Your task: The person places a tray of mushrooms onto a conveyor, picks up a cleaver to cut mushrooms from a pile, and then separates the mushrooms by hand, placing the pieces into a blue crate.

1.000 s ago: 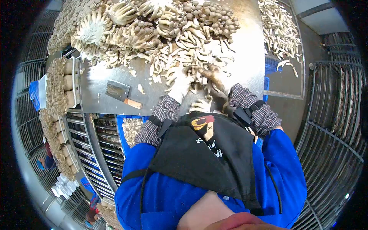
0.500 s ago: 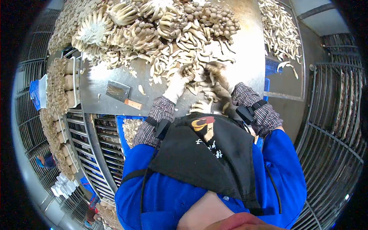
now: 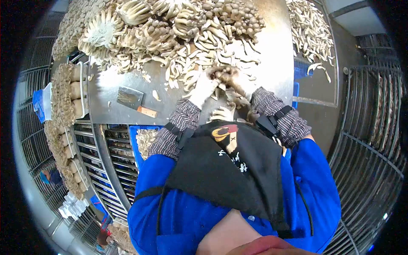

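Note:
Both hands wear pale gloves and meet over the steel table in front of the apron. My left hand (image 3: 205,88) has its fingers closed at a small cluster of brown-capped mushrooms (image 3: 224,75). From the other side my right hand (image 3: 241,83) closes on the same cluster, its fingers partly blurred. Loose mushroom stems (image 3: 204,58) lie around and beyond the hands, with a few pieces (image 3: 222,114) close to the apron. Large mushroom clumps (image 3: 155,36) are heaped at the back.
A cleaver (image 3: 130,97) with a wooden handle lies left on the steel table (image 3: 102,111). A blue crate (image 3: 135,146) holds pieces below the edge. More stems (image 3: 312,36) fill a tray at right. Racks stand both sides; a distant person (image 3: 102,239) is at lower left.
My hands have come together around the cluster; my right hand moved left and my left hand slightly right. The view has shifted a little.

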{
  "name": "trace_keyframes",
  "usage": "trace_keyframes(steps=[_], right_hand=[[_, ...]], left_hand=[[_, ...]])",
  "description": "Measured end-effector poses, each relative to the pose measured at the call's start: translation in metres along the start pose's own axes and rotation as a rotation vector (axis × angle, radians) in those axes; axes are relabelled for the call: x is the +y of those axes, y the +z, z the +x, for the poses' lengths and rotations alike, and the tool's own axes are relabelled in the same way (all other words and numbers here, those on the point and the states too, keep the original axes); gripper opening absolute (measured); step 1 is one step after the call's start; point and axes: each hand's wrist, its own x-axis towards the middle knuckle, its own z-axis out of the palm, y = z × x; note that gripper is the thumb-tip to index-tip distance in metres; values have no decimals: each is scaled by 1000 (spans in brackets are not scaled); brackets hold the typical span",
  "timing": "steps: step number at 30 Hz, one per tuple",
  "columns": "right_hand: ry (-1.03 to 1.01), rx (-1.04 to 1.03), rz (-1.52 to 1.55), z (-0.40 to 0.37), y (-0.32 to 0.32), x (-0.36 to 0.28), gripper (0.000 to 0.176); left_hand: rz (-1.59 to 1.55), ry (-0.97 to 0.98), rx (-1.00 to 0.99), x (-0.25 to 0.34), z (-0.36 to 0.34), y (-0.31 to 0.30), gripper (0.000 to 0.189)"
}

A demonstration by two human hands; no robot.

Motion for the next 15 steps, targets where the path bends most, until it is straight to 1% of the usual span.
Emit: trace_keyframes(steps=[1, 2, 3, 4, 6, 7, 8, 10, 12, 13, 14, 15], right_hand=[[-3, 36, 2, -7, -3, -8, 31], [-12, 73, 1, -9, -7, -13, 28], [-33, 109, 110, -8, -8, -8, 24], [-31, 115, 114, -15, -10, -5, 24], [-71, 223, 242, -44, -12, -19, 24], [53, 295, -30, -48, -25, -8, 38], [-149, 471, -164, -48, -38, 29, 36], [-367, 668, -209, -74, -72, 79, 32], [-336, 899, 72, -113, -94, 106, 25], [-201, 972, 163, -137, -118, 131, 22], [-61, 1040, 253, -161, -136, 154, 20], [16, 1156, 248, -183, -136, 155, 21]], left_hand=[[5, -30, -63, -2, 6, 2, 50], [-34, -43, -74, 3, 5, 3, 50], [-84, 8, -57, 1, 4, 5, 50], [-134, 58, -45, -2, 4, 6, 51], [-206, -71, 12, -13, 6, 6, 51], [-199, -70, 90, -26, 8, 7, 50], [-145, -40, 92, -38, 11, 4, 49], [405, 127, 196, -42, 1, 4, 53], [776, 407, 166, -4, -12, 7, 62], [781, 221, -260, -6, -27, 8, 69], [749, 489, -473, 3, -33, 12, 66], [722, 660, -574, -2, -41, 24, 62]])
